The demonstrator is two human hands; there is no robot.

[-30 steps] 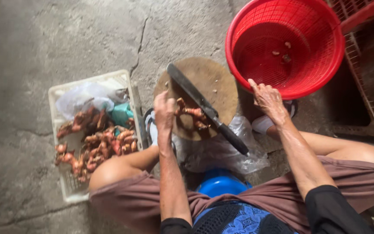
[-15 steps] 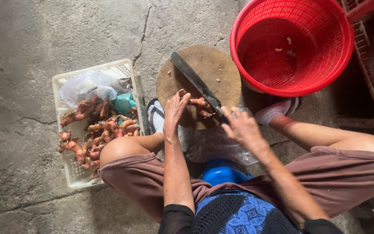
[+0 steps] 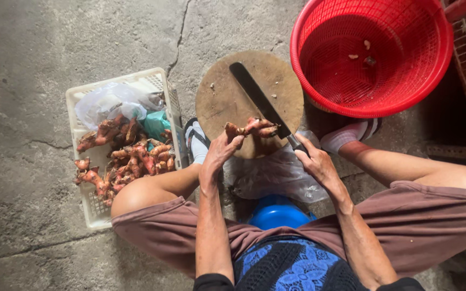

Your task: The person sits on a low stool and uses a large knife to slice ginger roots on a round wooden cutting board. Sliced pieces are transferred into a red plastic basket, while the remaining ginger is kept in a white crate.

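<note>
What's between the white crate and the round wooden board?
A foot in a white sandal, seen in the head view. It sits on the concrete between the crate and the board. Otherwise bare floor.

The round chopping block (image 3: 249, 102) looks like plain matt wood, worn and a bit stained, and the cleaver (image 3: 257, 102) lying across it has a dull dark metal blade with no shine. Right of the block sits a glossy red plastic mesh basket (image 3: 373, 59); left of it, a matt off-white plastic crate (image 3: 90, 210) holds knobbly, rough-skinned roots (image 3: 125, 156) and crinkly clear plastic bags (image 3: 109, 99). Everything sits on rough, cracked grey concrete floor (image 3: 28, 64).
</note>
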